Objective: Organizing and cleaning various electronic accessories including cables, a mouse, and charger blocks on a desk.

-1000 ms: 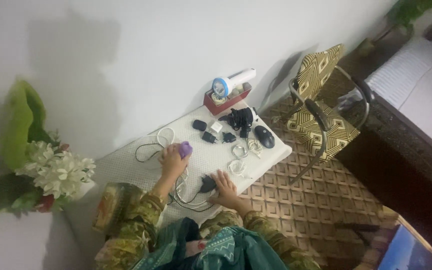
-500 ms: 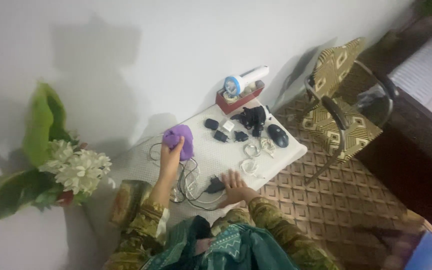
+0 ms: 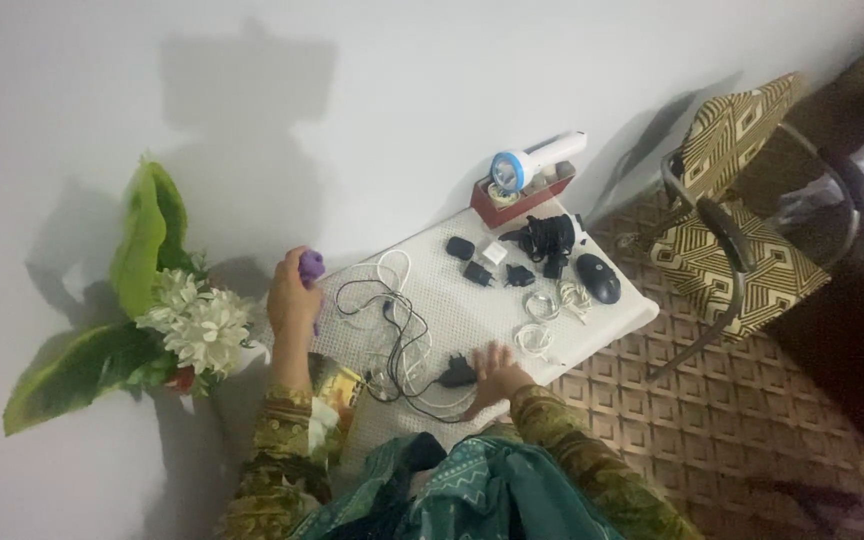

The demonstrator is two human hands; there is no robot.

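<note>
Head view, looking down on a small table (image 3: 592,335) covered by a white textured cloth, set against a pale wall. The left hand (image 3: 292,300) is raised off the table's left end, near the wall, fingers wrapped around a small purple object (image 3: 310,266); only the object's top shows above the fingers, and its kind cannot be told. The right hand (image 3: 494,372) lies flat on the cloth at the near edge, fingers spread apart, fingertips just beside a black charger plug (image 3: 457,374); contact cannot be confirmed. Between the two hands lies a loose tangle of black and white cables (image 3: 397,320). Farther along the cloth: several small black adapters (image 3: 472,270), a white adapter (image 3: 495,253), a black bundled device (image 3: 547,237), a black computer mouse (image 3: 600,277), coiled white cables (image 3: 544,305). At the table's far edge a white and blue flashlight (image 3: 537,160) rests on a red box (image 3: 512,200). To the left of the table stands a plant with white flowers (image 3: 197,325) and broad green leaves. To the right stands a chair with patterned cushions (image 3: 742,260) on a patterned floor. Both sleeves are green and patterned.
</note>
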